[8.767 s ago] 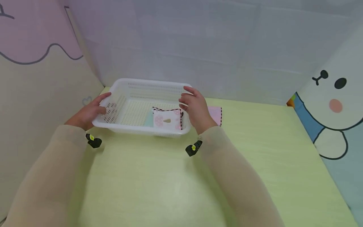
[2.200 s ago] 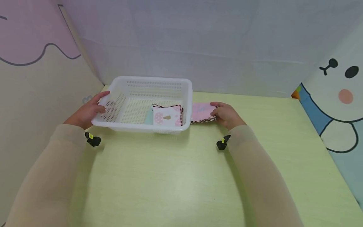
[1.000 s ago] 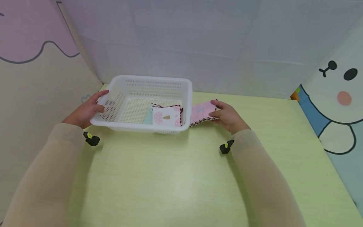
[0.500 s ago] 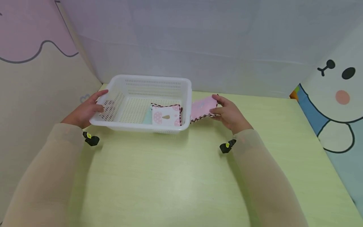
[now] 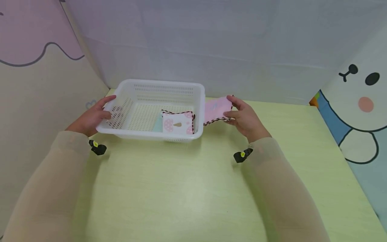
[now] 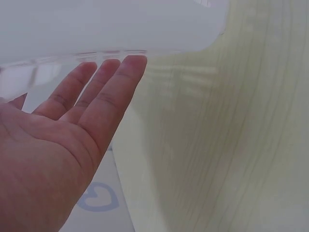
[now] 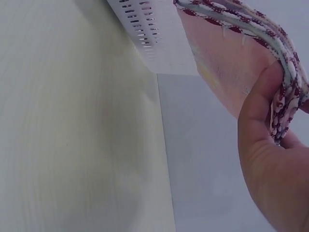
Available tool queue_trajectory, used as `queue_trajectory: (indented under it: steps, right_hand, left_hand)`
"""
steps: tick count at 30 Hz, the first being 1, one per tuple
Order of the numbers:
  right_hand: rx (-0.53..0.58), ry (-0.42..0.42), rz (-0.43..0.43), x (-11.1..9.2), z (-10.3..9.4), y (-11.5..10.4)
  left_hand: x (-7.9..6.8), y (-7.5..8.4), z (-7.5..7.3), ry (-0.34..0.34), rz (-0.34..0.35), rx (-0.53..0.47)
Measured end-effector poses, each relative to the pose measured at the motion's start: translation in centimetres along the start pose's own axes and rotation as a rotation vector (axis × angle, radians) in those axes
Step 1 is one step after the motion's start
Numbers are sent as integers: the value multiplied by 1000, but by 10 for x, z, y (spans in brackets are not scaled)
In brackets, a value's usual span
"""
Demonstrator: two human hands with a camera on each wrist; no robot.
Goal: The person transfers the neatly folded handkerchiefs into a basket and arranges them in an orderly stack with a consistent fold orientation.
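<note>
A white plastic basket stands at the back left. My left hand grips its left end, thumb and forefinger over the rim; in the left wrist view the other fingers reach up under the rim. My right hand pinches the right edge of a folded pink cloth with dark-and-white twisted trim, just right of the basket. Its layered trimmed edges show between thumb and fingers in the right wrist view. Inside the basket, a white cloth piece with pink dotted patches overlaps a pale-green one.
The basket stands on a pale yellow-green table. A pale sheet rises along the back edge. Printed cartoon panels close off the left and right sides. Each wrist carries a small black camera.
My right hand has gone from the basket's right rim to the pink cloth, taken hold of it and tilted its right edge up from the table. The left hand stays at the basket.
</note>
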State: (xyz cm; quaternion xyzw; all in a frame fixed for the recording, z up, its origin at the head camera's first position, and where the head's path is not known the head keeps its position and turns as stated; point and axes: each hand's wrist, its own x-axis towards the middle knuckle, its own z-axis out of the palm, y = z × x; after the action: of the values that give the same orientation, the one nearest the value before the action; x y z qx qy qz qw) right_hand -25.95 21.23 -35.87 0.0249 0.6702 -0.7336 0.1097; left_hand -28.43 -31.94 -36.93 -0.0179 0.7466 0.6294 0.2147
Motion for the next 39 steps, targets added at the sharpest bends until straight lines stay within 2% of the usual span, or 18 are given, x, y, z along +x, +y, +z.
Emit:
queue_trajectory:
  steps: [12, 23, 39]
  right_hand:
    - [123, -25, -50, 0, 7, -5]
    - [183, -36, -100, 3, 19, -8]
    - [419, -122, -238, 14, 39, -9]
  left_hand:
    - [4, -3, -2, -5, 0, -11]
    - [5, -4, -2, 5, -5, -16]
    - [4, -3, -2, -11, 18, -9]
